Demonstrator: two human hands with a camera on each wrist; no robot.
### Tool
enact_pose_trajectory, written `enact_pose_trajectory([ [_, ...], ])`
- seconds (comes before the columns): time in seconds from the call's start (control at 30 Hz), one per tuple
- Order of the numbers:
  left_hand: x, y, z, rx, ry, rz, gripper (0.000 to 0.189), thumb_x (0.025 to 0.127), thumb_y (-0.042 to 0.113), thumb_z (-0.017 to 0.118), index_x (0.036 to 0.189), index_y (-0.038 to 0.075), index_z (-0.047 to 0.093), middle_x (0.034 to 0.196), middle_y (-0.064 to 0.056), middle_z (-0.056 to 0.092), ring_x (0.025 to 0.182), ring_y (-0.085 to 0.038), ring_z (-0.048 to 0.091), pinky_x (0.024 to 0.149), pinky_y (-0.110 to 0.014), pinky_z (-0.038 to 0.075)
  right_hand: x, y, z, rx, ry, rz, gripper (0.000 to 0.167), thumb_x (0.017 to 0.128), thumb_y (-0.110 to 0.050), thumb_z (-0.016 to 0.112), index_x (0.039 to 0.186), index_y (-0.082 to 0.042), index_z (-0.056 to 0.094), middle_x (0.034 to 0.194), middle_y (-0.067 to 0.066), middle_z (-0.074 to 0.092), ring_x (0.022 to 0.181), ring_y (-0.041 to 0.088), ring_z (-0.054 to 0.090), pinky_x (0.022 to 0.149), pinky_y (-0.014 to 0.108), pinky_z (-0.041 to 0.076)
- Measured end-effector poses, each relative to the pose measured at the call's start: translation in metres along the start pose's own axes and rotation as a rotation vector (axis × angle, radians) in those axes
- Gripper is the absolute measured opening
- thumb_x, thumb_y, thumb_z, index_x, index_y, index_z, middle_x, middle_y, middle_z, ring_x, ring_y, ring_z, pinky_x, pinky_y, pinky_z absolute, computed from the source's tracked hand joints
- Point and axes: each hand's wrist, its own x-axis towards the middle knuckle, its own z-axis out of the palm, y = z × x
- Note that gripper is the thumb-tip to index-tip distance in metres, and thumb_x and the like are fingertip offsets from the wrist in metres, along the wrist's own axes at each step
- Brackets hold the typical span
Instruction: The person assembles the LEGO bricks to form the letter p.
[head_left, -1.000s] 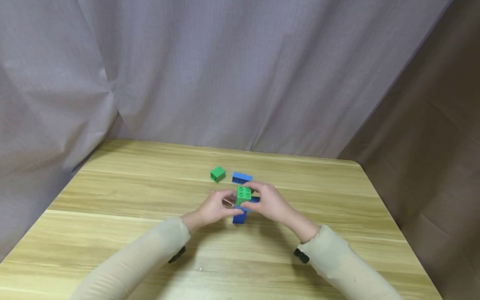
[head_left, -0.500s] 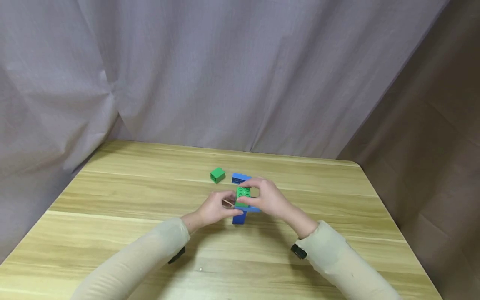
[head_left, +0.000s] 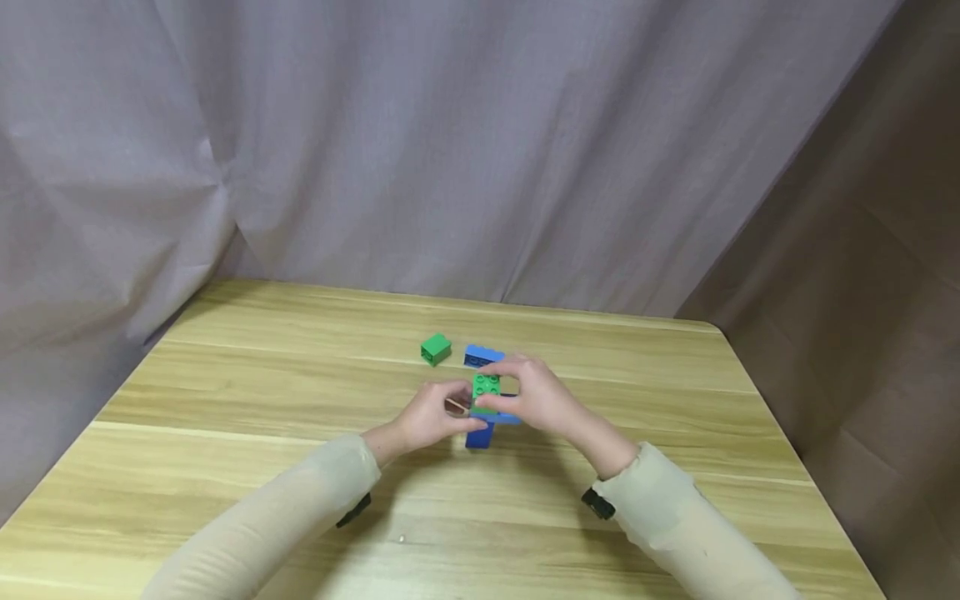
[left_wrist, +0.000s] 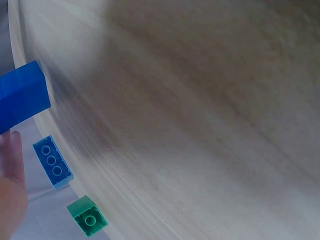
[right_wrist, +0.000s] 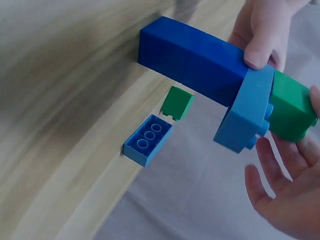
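Observation:
A stack of toy building bricks stands upright between the hands. Dark blue bricks (right_wrist: 192, 57) form its column, a lighter blue brick (right_wrist: 245, 110) lies across the top, and a green brick (head_left: 486, 386) sits on one end of that. My left hand (head_left: 425, 419) grips the stack from the left, its thumb near the joint of dark and lighter blue. With thumb and fingers, my right hand (head_left: 545, 402) pinches the green brick at the top. In the left wrist view, the column's lower part (left_wrist: 25, 95) shows at the left edge.
Behind the stack, a loose green brick (head_left: 436, 349) and a loose blue brick (head_left: 482, 356) lie on the wooden table (head_left: 300, 367). The blue one shows its hollow underside. A grey curtain (head_left: 450, 167) hangs along the table's back edge.
My right hand has shifted slightly left over the green brick, its thumb now higher, baring more of the lighter blue brick. The left hand and the loose bricks stay where they were.

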Motion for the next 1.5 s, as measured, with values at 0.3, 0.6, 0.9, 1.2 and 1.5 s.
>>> enact_pose_trajectory([
  [0.3,-0.001,0.000,0.001,-0.042,0.016,-0.019,0.028,0.078,0.019,0.076,0.097,0.003,0.063,0.095,-0.011,0.069,0.090,-0.022,0.066,0.081,-0.023,0.056,-0.007,0.009,-0.007,0.078,-0.011,0.043,0.042,0.080,-0.025,0.073,0.116,-0.005,0.064,0.110,0.011,0.066,0.104,0.026,0.060,0.087,0.042,0.052],
  [0.6,-0.001,0.001,-0.001,-0.036,0.005,-0.021,0.030,0.080,0.019,0.074,0.102,0.004,0.063,0.098,-0.010,0.069,0.091,-0.019,0.066,0.081,-0.022,0.056,-0.005,0.012,-0.005,0.052,0.022,-0.007,0.038,0.078,-0.023,0.075,0.110,-0.003,0.067,0.102,0.009,0.067,0.098,0.024,0.060,0.084,0.037,0.052],
  [0.9,-0.001,0.001,0.000,-0.024,-0.009,-0.023,0.030,0.080,0.020,0.074,0.103,0.004,0.063,0.098,-0.008,0.069,0.090,-0.018,0.066,0.081,-0.022,0.056,-0.008,0.017,-0.002,0.071,0.040,0.023,0.038,0.078,-0.024,0.076,0.110,-0.004,0.067,0.101,0.008,0.066,0.097,0.023,0.058,0.082,0.036,0.050],
  [1.2,-0.001,0.002,-0.005,0.012,-0.026,-0.006,0.028,0.080,0.022,0.073,0.101,0.006,0.064,0.097,-0.008,0.069,0.091,-0.017,0.066,0.082,-0.023,0.055,-0.006,0.020,0.001,0.220,-0.003,0.046,0.039,0.081,-0.022,0.073,0.113,-0.002,0.064,0.101,0.009,0.069,0.095,0.025,0.061,0.089,0.046,0.049],
  [1.5,-0.002,0.000,-0.006,0.003,-0.020,-0.037,0.031,0.079,0.023,0.074,0.099,0.003,0.063,0.096,-0.011,0.069,0.092,-0.022,0.066,0.084,-0.027,0.056,0.015,0.053,-0.001,0.398,0.001,0.108,0.041,0.090,-0.018,0.062,0.125,0.003,0.054,0.112,0.022,0.064,0.100,0.026,0.061,0.086,0.030,0.053],
])
